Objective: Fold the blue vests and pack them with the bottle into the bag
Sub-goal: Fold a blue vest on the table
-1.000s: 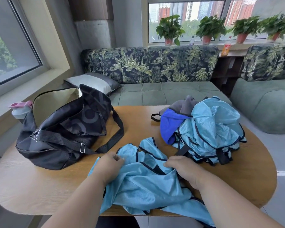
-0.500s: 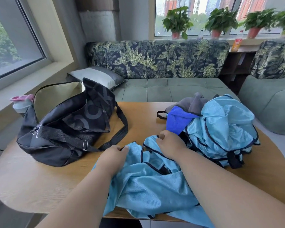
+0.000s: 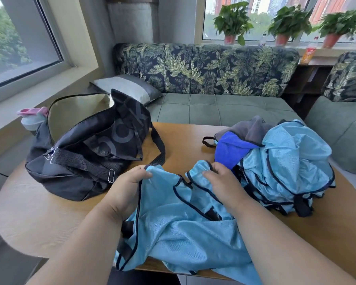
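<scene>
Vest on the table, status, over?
Left hand and right hand each grip the vest by a shoulder, unfolded. Bag open, left. Vest pile beside right hand.

A rounded wooden table [image 3: 193,136] carries an open black fabric duffel bag [image 3: 86,159] at its left, a heap of light blue mesh vests [image 3: 292,161] at the right, and one light blue vest [image 3: 179,225] draped over the near edge.
</scene>
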The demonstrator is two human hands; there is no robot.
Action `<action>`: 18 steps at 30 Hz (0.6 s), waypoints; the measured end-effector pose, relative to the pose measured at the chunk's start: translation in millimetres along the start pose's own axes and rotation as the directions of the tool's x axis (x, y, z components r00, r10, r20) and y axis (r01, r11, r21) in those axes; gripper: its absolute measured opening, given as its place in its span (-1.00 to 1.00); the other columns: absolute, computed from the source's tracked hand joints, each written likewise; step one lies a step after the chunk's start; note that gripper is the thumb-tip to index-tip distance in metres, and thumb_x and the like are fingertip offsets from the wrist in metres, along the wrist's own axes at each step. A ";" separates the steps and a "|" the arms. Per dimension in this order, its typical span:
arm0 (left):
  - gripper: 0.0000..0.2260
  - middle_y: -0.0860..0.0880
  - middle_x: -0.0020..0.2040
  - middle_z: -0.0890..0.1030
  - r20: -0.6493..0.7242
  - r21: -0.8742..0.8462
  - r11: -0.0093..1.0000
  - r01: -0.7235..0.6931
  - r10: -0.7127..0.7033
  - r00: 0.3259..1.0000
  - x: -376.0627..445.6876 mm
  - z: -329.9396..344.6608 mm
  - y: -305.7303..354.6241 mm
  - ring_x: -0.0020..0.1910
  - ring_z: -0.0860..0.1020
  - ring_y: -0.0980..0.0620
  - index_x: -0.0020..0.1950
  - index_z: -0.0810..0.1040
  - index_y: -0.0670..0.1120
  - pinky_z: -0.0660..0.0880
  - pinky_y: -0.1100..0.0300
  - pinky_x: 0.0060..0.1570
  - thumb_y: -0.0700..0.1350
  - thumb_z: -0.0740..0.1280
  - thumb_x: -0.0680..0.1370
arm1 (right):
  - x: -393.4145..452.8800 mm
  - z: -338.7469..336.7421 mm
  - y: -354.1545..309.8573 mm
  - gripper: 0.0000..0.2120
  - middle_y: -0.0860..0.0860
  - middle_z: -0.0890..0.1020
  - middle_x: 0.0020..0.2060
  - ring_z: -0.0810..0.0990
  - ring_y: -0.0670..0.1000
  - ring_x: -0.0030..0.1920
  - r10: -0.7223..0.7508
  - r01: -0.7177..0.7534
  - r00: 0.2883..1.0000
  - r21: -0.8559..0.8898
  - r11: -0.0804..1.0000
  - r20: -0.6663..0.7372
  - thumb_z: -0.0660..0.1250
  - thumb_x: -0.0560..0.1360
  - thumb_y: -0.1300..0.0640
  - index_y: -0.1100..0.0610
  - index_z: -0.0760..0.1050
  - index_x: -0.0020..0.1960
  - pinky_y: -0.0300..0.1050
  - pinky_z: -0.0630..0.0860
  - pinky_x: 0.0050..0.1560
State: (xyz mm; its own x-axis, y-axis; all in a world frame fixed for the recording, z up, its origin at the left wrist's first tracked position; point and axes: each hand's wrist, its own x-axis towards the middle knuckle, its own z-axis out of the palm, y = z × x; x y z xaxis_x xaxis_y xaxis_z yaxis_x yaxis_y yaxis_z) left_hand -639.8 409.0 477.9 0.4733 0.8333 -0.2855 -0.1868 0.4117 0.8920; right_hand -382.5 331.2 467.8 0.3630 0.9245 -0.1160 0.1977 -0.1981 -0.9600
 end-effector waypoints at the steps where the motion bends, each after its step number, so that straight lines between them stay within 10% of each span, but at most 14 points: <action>1: -0.52 -0.33 0.14 0.58 0.025 -0.012 1.000 -0.003 0.003 1.000 -2.3 0.0 4.8 0.12 0.55 -0.28 0.33 0.48 -0.39 0.49 -0.22 0.27 -0.18 0.33 0.45 | -6.1 -2.9 -7.2 -0.88 -0.06 0.43 -0.32 0.38 -0.06 -0.30 -0.005 0.005 1.000 0.047 0.999 0.004 0.36 0.57 0.12 0.15 0.49 -0.09 -0.07 0.36 -0.18; 7: -0.69 -0.24 -0.13 0.63 0.085 -0.036 0.998 0.055 -0.052 0.995 -30.7 12.0 24.1 -0.18 0.60 -0.17 -0.16 0.66 -0.21 0.57 0.00 -0.07 -0.20 0.12 0.47 | -37.4 -11.4 -38.2 -0.88 -0.02 0.51 -0.28 0.43 0.01 -0.26 -0.050 0.046 0.998 0.111 0.993 0.036 0.31 0.49 0.23 0.03 0.56 -0.08 0.00 0.41 -0.17; 14: -0.54 -0.21 0.03 0.67 -0.061 0.162 0.922 0.352 -0.347 0.936 -48.5 25.7 -9.3 0.01 0.56 -0.18 0.31 0.59 -0.18 0.52 0.00 0.02 0.14 0.40 0.57 | -70.6 0.2 -38.4 -0.71 -0.13 0.62 -0.07 0.53 -0.13 -0.20 -0.006 0.003 0.998 0.052 0.999 0.058 0.26 0.54 0.31 -0.01 0.54 0.14 -0.20 0.42 -0.13; 18: -0.61 0.02 -0.32 0.59 -0.216 0.344 0.908 0.237 -0.169 0.962 -60.4 34.3 -17.2 -0.41 0.47 0.11 0.37 0.55 0.01 0.35 0.26 -0.38 -0.22 0.46 0.57 | -93.5 -2.7 -36.5 -0.46 -0.11 0.54 0.19 0.51 -0.14 -0.23 -0.020 0.024 0.996 -0.041 0.999 0.088 0.22 0.56 0.29 -0.24 0.43 0.38 -0.29 0.45 -0.24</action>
State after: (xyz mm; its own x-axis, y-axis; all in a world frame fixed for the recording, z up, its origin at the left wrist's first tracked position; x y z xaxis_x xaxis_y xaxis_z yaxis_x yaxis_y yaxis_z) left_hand -635.7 338.9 491.8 0.3010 0.8112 -0.5014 0.2390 0.4448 0.8631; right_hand -421.2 251.1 514.3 0.2773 0.9534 -0.1186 0.2437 -0.1893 -0.9512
